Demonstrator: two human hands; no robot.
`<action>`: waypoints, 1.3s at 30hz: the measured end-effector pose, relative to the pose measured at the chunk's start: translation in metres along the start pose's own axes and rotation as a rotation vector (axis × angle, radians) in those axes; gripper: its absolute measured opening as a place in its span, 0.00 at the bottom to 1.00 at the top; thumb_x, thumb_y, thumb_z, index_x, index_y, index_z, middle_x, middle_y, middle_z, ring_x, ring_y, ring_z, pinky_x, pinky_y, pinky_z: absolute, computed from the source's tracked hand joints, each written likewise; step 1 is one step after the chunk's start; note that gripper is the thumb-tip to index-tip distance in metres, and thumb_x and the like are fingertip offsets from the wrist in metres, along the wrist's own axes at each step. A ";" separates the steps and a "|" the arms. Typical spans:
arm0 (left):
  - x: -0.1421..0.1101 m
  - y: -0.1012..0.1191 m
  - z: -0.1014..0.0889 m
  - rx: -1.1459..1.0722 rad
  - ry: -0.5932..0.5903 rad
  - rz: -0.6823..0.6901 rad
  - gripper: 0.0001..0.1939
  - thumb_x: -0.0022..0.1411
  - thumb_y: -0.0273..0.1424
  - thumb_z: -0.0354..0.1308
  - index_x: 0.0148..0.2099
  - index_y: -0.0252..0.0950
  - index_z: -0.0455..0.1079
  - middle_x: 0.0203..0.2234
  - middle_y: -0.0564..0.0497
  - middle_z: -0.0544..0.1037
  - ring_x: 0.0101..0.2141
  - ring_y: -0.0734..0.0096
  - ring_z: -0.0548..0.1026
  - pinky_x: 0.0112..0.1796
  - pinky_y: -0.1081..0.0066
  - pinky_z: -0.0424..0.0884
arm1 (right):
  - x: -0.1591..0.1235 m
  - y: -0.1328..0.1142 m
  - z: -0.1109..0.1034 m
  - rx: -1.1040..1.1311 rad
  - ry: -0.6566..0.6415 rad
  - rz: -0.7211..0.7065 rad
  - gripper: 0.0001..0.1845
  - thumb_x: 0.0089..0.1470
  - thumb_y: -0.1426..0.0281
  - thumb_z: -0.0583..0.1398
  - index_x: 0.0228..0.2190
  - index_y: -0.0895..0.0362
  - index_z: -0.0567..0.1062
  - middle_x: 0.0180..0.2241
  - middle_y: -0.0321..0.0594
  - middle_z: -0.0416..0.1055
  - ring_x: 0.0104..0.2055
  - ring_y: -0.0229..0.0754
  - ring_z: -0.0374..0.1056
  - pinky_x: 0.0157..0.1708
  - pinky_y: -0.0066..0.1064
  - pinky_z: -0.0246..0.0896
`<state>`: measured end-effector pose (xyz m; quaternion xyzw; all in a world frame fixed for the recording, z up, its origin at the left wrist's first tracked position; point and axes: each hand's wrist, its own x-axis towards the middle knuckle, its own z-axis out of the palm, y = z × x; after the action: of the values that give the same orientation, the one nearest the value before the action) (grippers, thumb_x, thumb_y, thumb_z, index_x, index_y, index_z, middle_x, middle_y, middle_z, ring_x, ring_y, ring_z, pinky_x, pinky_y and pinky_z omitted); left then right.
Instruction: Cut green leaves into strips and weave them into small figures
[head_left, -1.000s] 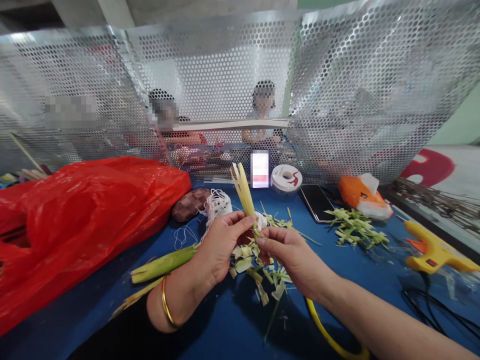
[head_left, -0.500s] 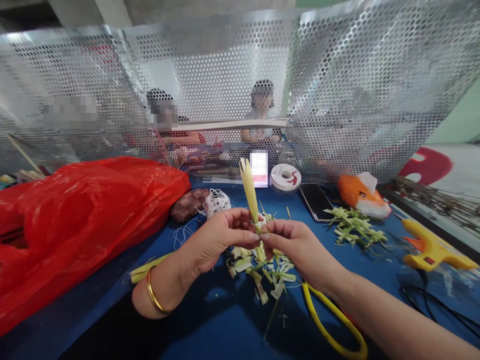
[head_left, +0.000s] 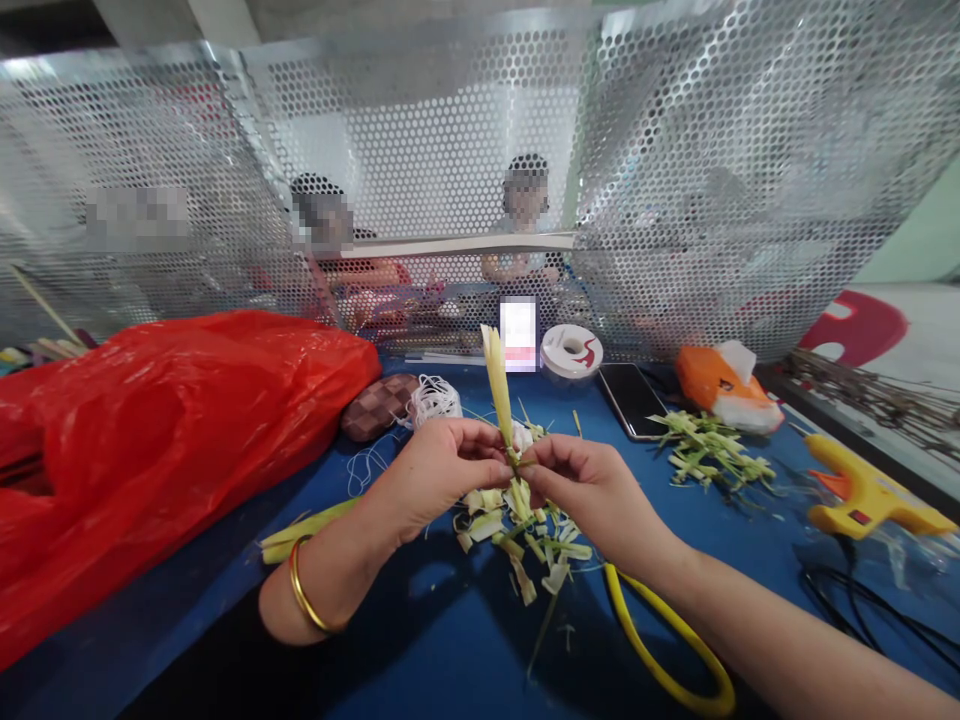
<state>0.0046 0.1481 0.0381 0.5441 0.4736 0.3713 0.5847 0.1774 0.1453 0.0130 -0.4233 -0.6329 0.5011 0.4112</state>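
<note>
Between both hands a bundle of pale yellow-green leaf strips (head_left: 498, 385) stands nearly upright, narrow where my fingers meet and spread at the top. My left hand (head_left: 442, 472) pinches its lower end from the left, thumb against fingers. From the right, my right hand (head_left: 581, 480) pinches the same lower end, close to the left fingertips. Its very bottom is partly hidden by the fingers. Below lie cut leaf scraps (head_left: 491, 525) in a loose pile. A longer green stalk (head_left: 307, 530) lies partly under my left forearm.
A red plastic bag (head_left: 187, 400) covers the left side, beside white string (head_left: 436, 400) and a checkered pouch (head_left: 377, 405). To the right are a ribbon spool (head_left: 559, 350), a phone (head_left: 634, 400), tissues (head_left: 724, 385), woven green pieces (head_left: 705, 445) and a yellow glue gun (head_left: 862, 495). Yellow-handled scissors (head_left: 671, 650) lie near my right forearm.
The leaf bundle has turned from a left lean to nearly upright. My left hand has shifted its hold down to the lower end, and my left forearm has moved left.
</note>
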 end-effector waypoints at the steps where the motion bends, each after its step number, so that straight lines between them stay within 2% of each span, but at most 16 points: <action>1: 0.000 0.000 0.001 -0.001 0.012 0.011 0.09 0.46 0.22 0.65 0.34 0.33 0.78 0.27 0.48 0.80 0.29 0.72 0.75 0.34 0.72 0.70 | 0.000 0.000 0.000 0.000 0.003 -0.007 0.05 0.49 0.68 0.60 0.24 0.55 0.73 0.18 0.33 0.69 0.22 0.36 0.64 0.26 0.31 0.58; 7: 0.001 -0.001 0.003 -0.049 0.060 0.035 0.09 0.44 0.21 0.67 0.32 0.33 0.77 0.26 0.50 0.79 0.28 0.73 0.75 0.34 0.73 0.70 | 0.002 -0.001 -0.004 -0.045 0.021 -0.019 0.06 0.49 0.66 0.60 0.24 0.55 0.73 0.18 0.33 0.69 0.23 0.38 0.65 0.26 0.32 0.59; 16: 0.001 -0.001 0.006 -0.115 0.030 0.005 0.10 0.45 0.21 0.66 0.33 0.34 0.77 0.26 0.50 0.79 0.28 0.73 0.76 0.33 0.72 0.72 | 0.001 -0.009 -0.011 -0.030 -0.086 -0.012 0.07 0.50 0.68 0.59 0.23 0.55 0.73 0.20 0.33 0.69 0.24 0.37 0.65 0.29 0.32 0.59; 22: 0.002 -0.003 0.005 -0.130 0.028 -0.002 0.10 0.45 0.21 0.67 0.33 0.34 0.77 0.26 0.49 0.80 0.28 0.73 0.77 0.35 0.71 0.73 | 0.001 -0.006 -0.009 -0.038 -0.056 0.000 0.06 0.50 0.69 0.59 0.24 0.56 0.74 0.19 0.34 0.69 0.23 0.37 0.65 0.27 0.32 0.59; 30: 0.002 -0.002 0.014 -0.103 0.058 -0.005 0.10 0.43 0.18 0.65 0.31 0.32 0.76 0.22 0.52 0.78 0.25 0.75 0.75 0.30 0.74 0.71 | -0.003 -0.002 -0.006 -0.278 0.023 -0.107 0.07 0.51 0.71 0.57 0.23 0.55 0.72 0.20 0.34 0.68 0.25 0.38 0.62 0.25 0.31 0.56; 32: 0.002 -0.002 0.015 -0.081 0.043 -0.021 0.11 0.43 0.17 0.63 0.32 0.32 0.75 0.22 0.53 0.76 0.24 0.76 0.74 0.28 0.75 0.70 | -0.002 -0.002 -0.006 -0.213 -0.003 -0.066 0.07 0.50 0.71 0.57 0.22 0.56 0.72 0.20 0.34 0.68 0.25 0.38 0.62 0.25 0.30 0.56; 36: 0.001 0.000 0.014 -0.036 0.022 -0.034 0.12 0.45 0.16 0.60 0.34 0.31 0.75 0.23 0.55 0.75 0.25 0.78 0.72 0.29 0.76 0.69 | 0.000 -0.003 -0.005 0.092 -0.099 0.092 0.05 0.47 0.70 0.60 0.22 0.56 0.73 0.21 0.33 0.68 0.24 0.36 0.64 0.28 0.31 0.59; 39: 0.001 0.001 0.011 -0.002 -0.004 -0.020 0.12 0.46 0.17 0.60 0.36 0.31 0.75 0.25 0.55 0.75 0.26 0.78 0.72 0.31 0.76 0.68 | 0.001 -0.002 -0.006 0.258 -0.140 0.159 0.04 0.45 0.70 0.62 0.22 0.57 0.75 0.21 0.34 0.69 0.22 0.34 0.63 0.29 0.30 0.58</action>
<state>0.0154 0.1459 0.0382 0.5393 0.4774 0.3646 0.5902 0.1827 0.1480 0.0156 -0.3799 -0.5547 0.6375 0.3762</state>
